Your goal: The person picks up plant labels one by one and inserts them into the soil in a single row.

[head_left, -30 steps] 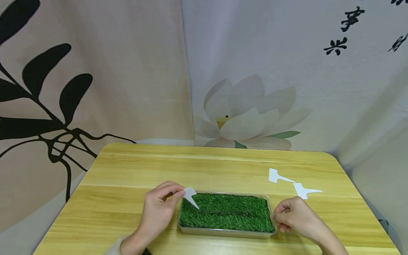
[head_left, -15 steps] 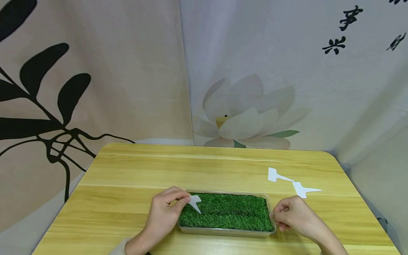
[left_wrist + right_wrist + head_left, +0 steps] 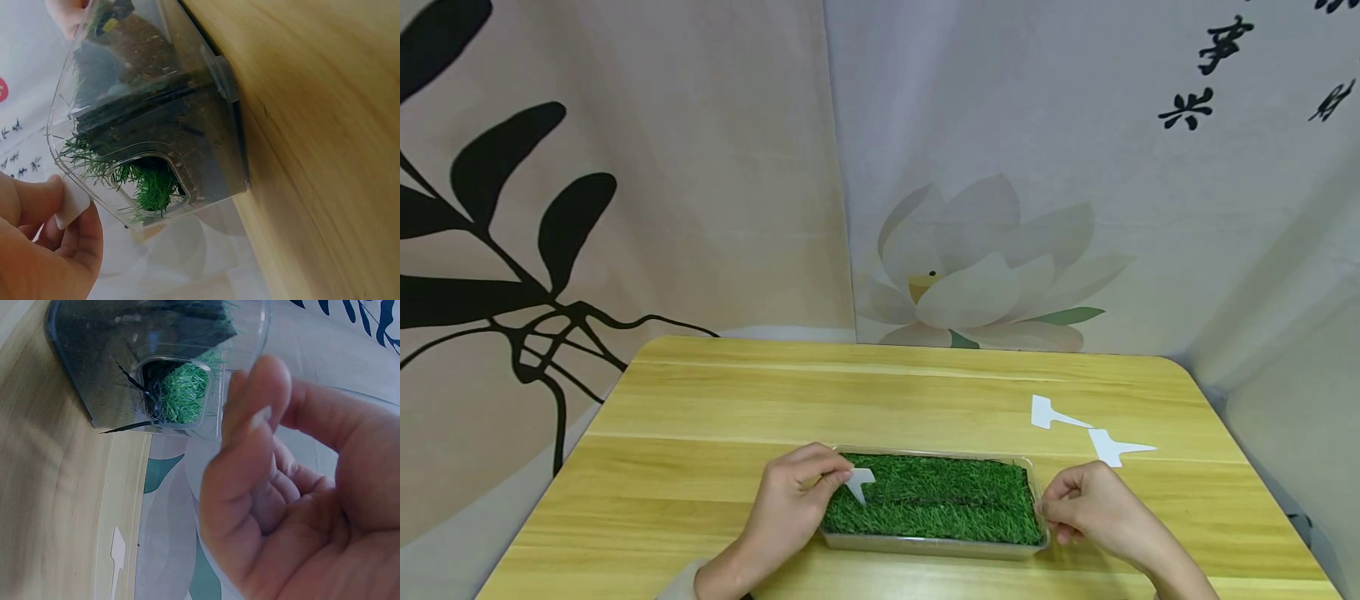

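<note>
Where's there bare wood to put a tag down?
The table is bare behind the box, left of the two loose tags, and between the left hand and the table's left edge. Crowded: the box's ends, where the left hand holds another tag at the grass and the right hand sits at the opposite rim.

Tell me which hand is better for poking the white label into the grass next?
Probably the left hand: it pinches the plant label over the grass, pointed end down. The right hand is at the right end of the clear container, showing no label.
</note>
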Demonstrator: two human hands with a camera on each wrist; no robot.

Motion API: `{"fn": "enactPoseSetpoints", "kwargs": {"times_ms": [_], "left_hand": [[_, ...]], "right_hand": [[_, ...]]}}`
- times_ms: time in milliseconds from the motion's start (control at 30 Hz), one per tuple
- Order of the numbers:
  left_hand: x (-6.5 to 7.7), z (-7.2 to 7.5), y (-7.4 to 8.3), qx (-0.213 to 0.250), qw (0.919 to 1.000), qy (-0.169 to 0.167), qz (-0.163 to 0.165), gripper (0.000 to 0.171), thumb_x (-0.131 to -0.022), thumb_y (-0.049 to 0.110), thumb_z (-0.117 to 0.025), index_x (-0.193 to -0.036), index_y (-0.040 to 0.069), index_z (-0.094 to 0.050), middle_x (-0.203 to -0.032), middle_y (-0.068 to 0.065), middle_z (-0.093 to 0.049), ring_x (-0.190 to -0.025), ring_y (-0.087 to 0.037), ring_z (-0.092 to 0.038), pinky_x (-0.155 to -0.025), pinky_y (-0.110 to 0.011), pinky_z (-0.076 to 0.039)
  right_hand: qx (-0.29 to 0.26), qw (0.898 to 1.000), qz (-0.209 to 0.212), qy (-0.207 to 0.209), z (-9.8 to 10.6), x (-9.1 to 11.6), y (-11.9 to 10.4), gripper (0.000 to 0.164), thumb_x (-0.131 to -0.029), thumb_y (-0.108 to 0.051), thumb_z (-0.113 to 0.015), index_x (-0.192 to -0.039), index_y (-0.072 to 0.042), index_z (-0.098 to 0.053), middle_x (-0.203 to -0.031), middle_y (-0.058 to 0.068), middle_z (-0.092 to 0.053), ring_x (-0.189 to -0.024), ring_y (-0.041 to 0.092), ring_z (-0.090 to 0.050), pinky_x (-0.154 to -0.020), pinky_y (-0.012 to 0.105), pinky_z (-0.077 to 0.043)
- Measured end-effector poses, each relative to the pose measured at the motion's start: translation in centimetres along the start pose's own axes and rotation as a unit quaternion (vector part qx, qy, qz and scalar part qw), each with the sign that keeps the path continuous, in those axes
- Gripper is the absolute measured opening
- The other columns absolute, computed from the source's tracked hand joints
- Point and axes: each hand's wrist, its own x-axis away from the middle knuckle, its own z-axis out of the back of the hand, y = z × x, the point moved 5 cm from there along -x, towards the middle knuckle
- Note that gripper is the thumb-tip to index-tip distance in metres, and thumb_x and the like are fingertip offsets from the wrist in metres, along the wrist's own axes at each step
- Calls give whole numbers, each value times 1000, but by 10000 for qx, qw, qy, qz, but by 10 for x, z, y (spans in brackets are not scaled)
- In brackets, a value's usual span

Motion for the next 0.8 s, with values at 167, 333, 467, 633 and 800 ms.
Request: {"fn": "enactPoseSetpoints", "kwargs": {"times_ms": [167, 333, 467, 633, 800], "left_hand": [[0, -3, 3, -106, 9991, -107, -395, 29, -81, -19, -76, -92, 7, -80, -90, 4, -74, -82, -12, -70, -74, -25, -59], [-1, -7, 5, -235, 9961, -192, -831, 28, -80, -21, -77, -92, 4, -80, -90, 0, -74, -76, -13, -69, -69, -20, -57], [-1, -10, 6, -285, 9942, -223, -1015, 27, -79, -21, -77, -92, 3, -79, -90, -2, -74, -76, -14, -69, -69, -19, -56], [0, -13, 7, -412, 9908, -256, -1266, 30, -77, -23, -77, -93, 3, -79, -91, -2, -73, -80, -15, -69, -74, -18, -56], [1, -16, 8, -454, 9879, -281, -1453, 30, -77, -24, -77, -94, 2, -78, -91, -3, -73, -82, -16, -69, -77, -17, -56]], "right_hand": [[2, 10000, 9, -15, 0, 0, 0, 10, -94, -4, -72, -87, 3, -71, -73, 9, -69, -58, 17, -65, -54, 29, -54], [14, 10000, 25, -13, -1, 0, 0, 10, -94, -4, -72, -86, 3, -71, -73, 9, -69, -58, 17, -64, -54, 30, -54], [22, 10000, 25, 1, -1, -1, 1, 10, -93, -4, -72, -86, 3, -71, -72, 9, -69, -58, 17, -64, -53, 30, -54], [3, 10000, 15, -23, 0, -1, 1, 11, -94, -5, -72, -86, 3, -71, -72, 9, -68, -58, 17, -64, -53, 29, -54], [11, 10000, 17, -36, 0, -1, 1, 11, -94, -5, -72, -86, 3, -72, -72, 9, -69, -58, 17, -64, -53, 29, -54]]}}
